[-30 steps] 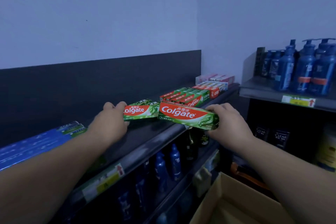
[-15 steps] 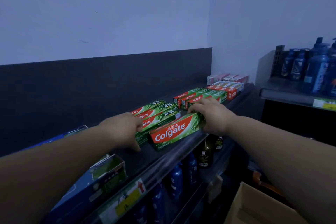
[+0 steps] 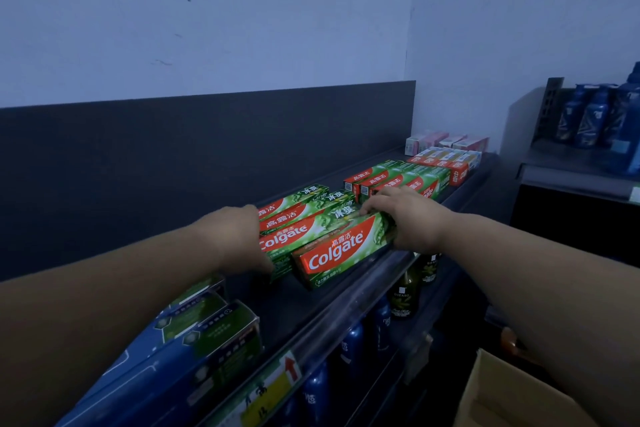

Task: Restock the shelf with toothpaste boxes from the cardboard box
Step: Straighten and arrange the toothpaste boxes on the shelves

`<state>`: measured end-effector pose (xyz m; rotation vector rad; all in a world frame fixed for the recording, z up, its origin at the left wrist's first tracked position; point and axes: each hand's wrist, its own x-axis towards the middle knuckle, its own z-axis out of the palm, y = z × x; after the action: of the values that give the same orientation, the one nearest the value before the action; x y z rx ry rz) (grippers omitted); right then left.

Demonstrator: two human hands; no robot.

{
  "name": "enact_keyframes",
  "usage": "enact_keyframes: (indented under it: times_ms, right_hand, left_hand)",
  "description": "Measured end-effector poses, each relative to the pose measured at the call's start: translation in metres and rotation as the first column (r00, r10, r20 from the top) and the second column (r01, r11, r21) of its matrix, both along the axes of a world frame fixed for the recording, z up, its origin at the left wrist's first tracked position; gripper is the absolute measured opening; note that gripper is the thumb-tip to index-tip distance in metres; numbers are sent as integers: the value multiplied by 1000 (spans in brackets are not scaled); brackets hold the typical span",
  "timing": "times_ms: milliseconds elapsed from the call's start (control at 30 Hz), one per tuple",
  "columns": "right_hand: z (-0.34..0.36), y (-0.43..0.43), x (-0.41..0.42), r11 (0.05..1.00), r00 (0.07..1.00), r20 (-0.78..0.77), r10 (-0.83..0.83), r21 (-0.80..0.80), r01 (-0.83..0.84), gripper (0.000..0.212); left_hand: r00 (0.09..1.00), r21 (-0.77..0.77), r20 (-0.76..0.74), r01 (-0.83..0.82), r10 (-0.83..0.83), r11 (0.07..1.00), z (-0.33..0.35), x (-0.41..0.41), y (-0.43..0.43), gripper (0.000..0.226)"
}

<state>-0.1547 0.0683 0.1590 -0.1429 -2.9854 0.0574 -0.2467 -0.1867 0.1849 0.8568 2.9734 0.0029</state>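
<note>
The front box, a green and red Colgate toothpaste box, lies on the shelf close to its front lip, with its long axis running along that lip, from near left to far right in the view. Its printed face is tipped up toward the camera and the lettering reads left to right. The right hand grasps its right end, fingers curled over the top edge. Just behind it, touching or nearly so, lie three like boxes in a row, parallel to it. The left hand is set against their left ends with its back to the camera and its thumb down by the shelf; the fingers are hidden, so I cannot tell whether it grips or only presses. Farther along the shelf lie more green boxes, then orange ones, then pink ones by the corner. At the near left, under the left forearm, lie blue boxes. A yellow price tag with a red arrow sits on the shelf's front rail. Below stand dark bottles and blue bottles. A cardboard box shows only a corner at the lower right; its contents cannot be seen. A dark back panel rises behind the shelf under a pale wall. On the right, a second shelf carries more blue bottles. The light is dim and bluish.
</note>
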Motion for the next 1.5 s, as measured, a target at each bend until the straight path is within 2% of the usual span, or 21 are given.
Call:
enact_keyframes:
  times_ms: [100,200,333,400,467,567,633,733,800,833,933,1033,1233,1333,1500]
  right_hand:
    - [3,2,1,1000,1000,-22,-7,5,7,67]
    - [1,1,-3,1000,1000,-30,-8,-2,8,67]
    - [-3,-2,-9,998,999,27,-44,-39,45,83]
    - [0,-2,-9,988,996,59,-63,-134,70,89]
    - [3,-2,-8,969,997,43,-59,-238,68,84]
    - [2,-6,-8,953,999,20,-43,-300,48,71]
    - [0,-10,-10,944,999,1,-46,-326,44,62]
    - [-6,-19,-16,949,997,-57,-59,-314,38,50]
    - [-12,-23,-20,962,991,-115,-74,-272,40,49]
    - [-15,-25,-21,964,986,-147,-78,-262,38,53]
    - [-18,-30,-27,970,985,-163,-53,-244,12,79]
    - [-18,-34,-34,980,991,-132,-37,-199,10,83]
    - [-25,-38,-51,975,961,-228,-159,-188,117,67]
    - [-27,-40,-49,972,954,-236,-186,-183,145,66]
    - [-25,-34,-18,972,950,-237,-202,-166,165,71]
  left_hand:
    - [983,33,-182,45,-39,998,0,0,0,54]
    - [936,-39,-322,134,-139,990,-5,2,6,58]
    - [956,-105,-212,181,-200,978,-6,1,8,80]
    - [950,-125,-212,205,-228,971,-2,1,5,82]
    - [943,-91,-195,256,-270,962,0,0,2,74]
    - [947,27,-6,321,-321,947,0,1,1,68]
    - [940,46,96,325,-328,945,0,0,2,66]
    - [932,79,163,316,-325,946,-2,-5,6,59]
    - [935,83,172,301,-312,950,-3,-10,6,60]
    - [935,73,177,299,-308,951,-4,-13,4,63]
    - [930,-28,193,323,-312,946,-5,-21,-1,81]
    - [942,-146,104,332,-319,932,-8,-30,-3,93]
    - [964,-29,-6,264,-265,964,-13,-48,4,91]
    - [972,-19,-76,221,-222,975,-11,-46,8,83]
    - [954,-101,-220,188,-206,977,-1,-14,21,64]
